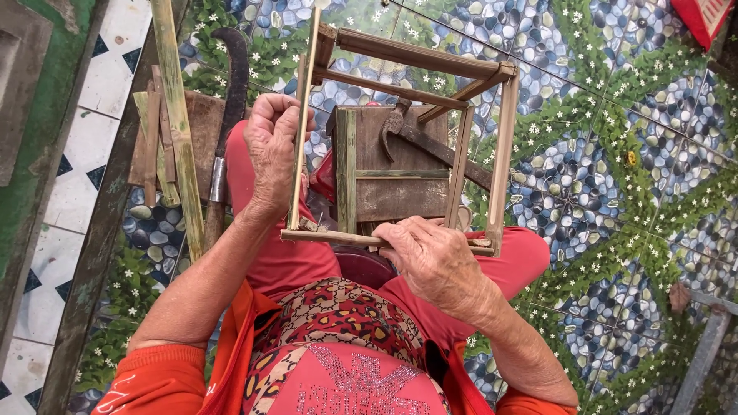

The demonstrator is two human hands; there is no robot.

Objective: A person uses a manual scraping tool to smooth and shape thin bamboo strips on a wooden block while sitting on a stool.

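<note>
I hold a box-shaped frame of bamboo sticks (500, 138) over my lap. My left hand (273, 150) grips the frame's left upright stick near its middle. My right hand (430, 257) is closed on the near bottom crossbar. Below the frame lies a dark wooden block (400, 192) with a bamboo strip (347, 169) standing on it and a hammer (430, 142) resting across it.
A curved machete (228, 115) and a long green bamboo strip (178, 123) lie to the left, beside short bamboo pieces (154, 146) on a board. The floor has pebble-and-flower patterned tiles (615, 154). A red object (703, 17) is at the top right corner.
</note>
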